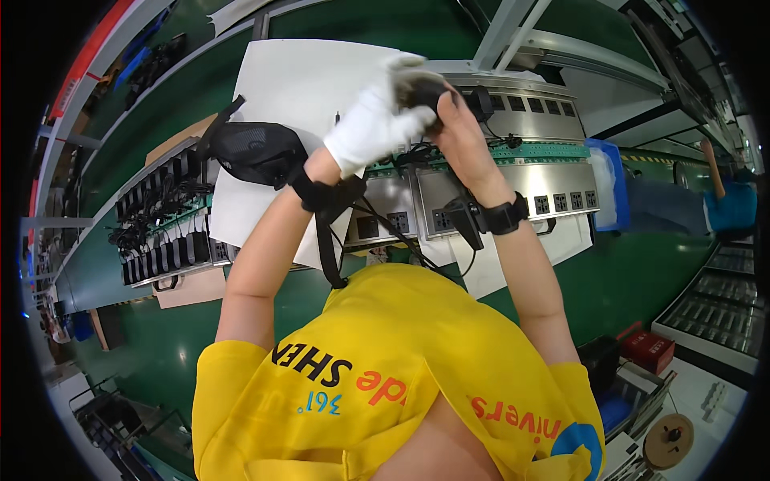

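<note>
Dark thing (423,90), too blurry to name, was up between both hands. The right hand (467,148) was bare, with its fingers bent and holding on. The left hand (370,128) wore a white glove; its fingers were half spread around the other side, and I could not tell if they gripped. Under them were shiny metal panels (517,178). A black mesh pouch (258,152) was near the left wrist, over a white sheet (290,78).

factory workshop | metal socket panels (517,178) | black adapters (192,247) | green floor (642,264)
</note>
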{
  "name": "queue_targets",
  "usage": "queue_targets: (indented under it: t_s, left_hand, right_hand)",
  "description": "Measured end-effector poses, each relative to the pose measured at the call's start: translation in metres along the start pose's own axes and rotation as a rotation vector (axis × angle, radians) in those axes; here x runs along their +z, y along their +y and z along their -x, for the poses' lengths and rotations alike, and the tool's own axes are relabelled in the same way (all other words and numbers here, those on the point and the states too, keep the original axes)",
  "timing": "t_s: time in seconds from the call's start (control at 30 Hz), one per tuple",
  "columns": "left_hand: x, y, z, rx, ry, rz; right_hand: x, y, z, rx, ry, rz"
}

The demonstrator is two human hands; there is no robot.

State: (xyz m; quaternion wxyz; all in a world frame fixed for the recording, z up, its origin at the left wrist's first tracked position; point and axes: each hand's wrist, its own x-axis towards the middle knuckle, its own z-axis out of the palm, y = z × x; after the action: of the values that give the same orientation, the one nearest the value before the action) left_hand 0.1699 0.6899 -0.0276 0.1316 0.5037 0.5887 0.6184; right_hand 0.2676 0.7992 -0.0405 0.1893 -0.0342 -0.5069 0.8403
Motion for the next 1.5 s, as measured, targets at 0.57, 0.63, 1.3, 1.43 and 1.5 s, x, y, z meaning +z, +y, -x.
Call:
queue_targets:
  t_s: [0.57, 0.63, 1.3, 1.43, 1.5]
  left_hand:
    - [-0.026, -0.106, 0.023, -0.354, -0.703, -1.134]
    - [-0.020, -0.099, 0.013, -0.405, -0.659, -1.208]
    - [-0.030, -0.047, 0.025, -0.006, 0.104, -1.146]
    - [-0.052, 0.012, 0.064, 0.060, 0.382, -0.964]
    - [-0.057, 0.033, 0.080, 0.109, 0.536, -0.780]
  right_hand:
    - [-0.014, -0.029, 0.007, 0.238, 0.249, -0.230]
    - [-0.028, -0.052, 0.016, 0.202, 0.170, -0.373]
    - [-0.234, -0.067, -0.047, 0.123, 0.383, 1.594]
    - [-0.252, -0.020, -0.063, 0.112, 0.408, 1.621]
    - [-0.259, -0.008, -0.070, 0.131, 0.401, 1.602]
